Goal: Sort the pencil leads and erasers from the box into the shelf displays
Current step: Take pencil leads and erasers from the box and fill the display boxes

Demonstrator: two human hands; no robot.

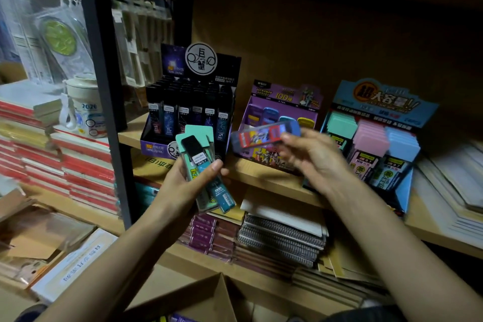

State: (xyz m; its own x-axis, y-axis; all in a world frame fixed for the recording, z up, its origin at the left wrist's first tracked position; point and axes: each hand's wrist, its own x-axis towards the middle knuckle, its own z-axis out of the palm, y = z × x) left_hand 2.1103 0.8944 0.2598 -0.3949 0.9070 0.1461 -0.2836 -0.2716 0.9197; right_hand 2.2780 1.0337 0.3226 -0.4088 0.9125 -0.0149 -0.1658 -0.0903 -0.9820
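Left hand: the left hand is raised in front of the shelf, forearm coming up from the lower left, fingers curled behind a fanned bunch of lead cases, thumb pressed across their front.
Lead cases: mint, teal and black, tilted, upper ends overlapping the foot of the black display.
Right hand: the right hand, blurred, reaches in from the lower right and pinches one end of a blue and red case.
Blue and red case: held almost level, just in front of the purple display.
Blue display: right of the purple one, on the same shelf.
Box: cardboard, open, below the arms.
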